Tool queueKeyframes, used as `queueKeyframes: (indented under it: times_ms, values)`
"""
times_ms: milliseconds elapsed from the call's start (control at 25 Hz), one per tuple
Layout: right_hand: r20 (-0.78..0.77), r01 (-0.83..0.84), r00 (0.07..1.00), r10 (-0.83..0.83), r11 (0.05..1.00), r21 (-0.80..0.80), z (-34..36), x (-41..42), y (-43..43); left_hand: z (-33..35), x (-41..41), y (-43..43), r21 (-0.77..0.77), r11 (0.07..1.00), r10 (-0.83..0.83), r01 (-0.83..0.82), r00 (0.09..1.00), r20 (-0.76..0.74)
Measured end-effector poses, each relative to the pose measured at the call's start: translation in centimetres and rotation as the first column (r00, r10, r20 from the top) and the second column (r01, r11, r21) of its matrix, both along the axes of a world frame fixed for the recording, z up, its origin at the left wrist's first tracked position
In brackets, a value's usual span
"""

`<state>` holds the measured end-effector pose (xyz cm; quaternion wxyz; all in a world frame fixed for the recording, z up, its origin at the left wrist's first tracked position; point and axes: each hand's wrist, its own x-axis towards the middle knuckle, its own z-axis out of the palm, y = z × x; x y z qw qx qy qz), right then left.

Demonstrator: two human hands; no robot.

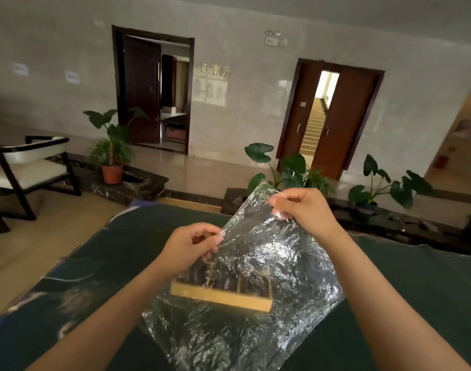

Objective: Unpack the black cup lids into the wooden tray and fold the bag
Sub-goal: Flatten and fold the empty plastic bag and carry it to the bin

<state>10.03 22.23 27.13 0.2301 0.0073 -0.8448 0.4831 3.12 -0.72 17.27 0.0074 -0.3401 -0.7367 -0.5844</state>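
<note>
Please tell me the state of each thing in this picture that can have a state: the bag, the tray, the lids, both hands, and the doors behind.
Plastic bag: empty, held up flat, not yet folded.
Left hand: pinching the bag's upper edge.
Right hand: pinching the bag's top corner.
Wooden tray: on the table, seen through the bag.
Black cup lids: in the tray's compartments; count unclear.
Left door: open.
Right double door: partly open.
</note>
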Motion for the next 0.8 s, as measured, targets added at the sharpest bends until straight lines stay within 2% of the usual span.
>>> queueKeyframes:
  times_ms: [200, 320, 400, 480, 560, 600, 640, 720, 800]
  values:
    - [-0.030, 0.051, 0.998, -0.051, 0.999, -0.008, 1.2, 0.2, 0.6, 0.6, -1.1, 1.0, -0.071, 0.992, 0.101, -0.109, 0.989, -0.107]
    - [-0.060, 0.040, 0.997, -0.040, 0.999, -0.006, 1.9, 0.5, 1.4, 0.9, -1.3, 1.6, -0.062, 0.997, 0.043, -0.052, 0.990, -0.135]
    - [-0.050, 0.054, 0.998, -0.049, 0.994, 0.094, 1.8, 0.8, 2.8, 1.2, -1.2, 1.9, 0.030, 1.000, 0.009, -0.005, 0.993, -0.122]
    - [-0.015, 0.201, 0.979, -0.201, 0.965, 0.167, 0.9, 1.4, 5.1, 1.6, -1.2, 2.1, 0.168, 0.985, -0.011, 0.021, 0.998, -0.061]
    - [0.060, 0.392, 0.917, -0.394, 0.919, 0.038, -1.2, 2.6, 7.8, 2.0, -1.5, 2.3, 0.275, 0.961, -0.021, 0.023, 1.000, -0.009]
    - [0.141, 0.440, 0.892, -0.429, 0.896, -0.053, -2.7, 3.2, 8.6, 2.2, -1.7, 2.3, 0.312, 0.950, -0.021, 0.016, 1.000, 0.013]
    - [0.246, 0.433, 0.886, -0.392, 0.891, -0.140, -4.5, 3.8, 9.2, 2.3, -1.9, 2.4, 0.345, 0.939, -0.020, 0.006, 0.999, 0.036]
    - [0.431, 0.276, 0.894, -0.120, 0.906, -0.320, -8.8, 4.4, 9.0, 2.4, -2.2, 2.5, 0.408, 0.913, -0.030, -0.007, 0.996, 0.084]
    - [0.443, 0.086, 0.881, 0.168, 0.863, -0.498, -12.3, 4.6, 7.4, 2.2, -2.2, 2.7, 0.451, 0.892, -0.057, -0.018, 0.987, 0.152]
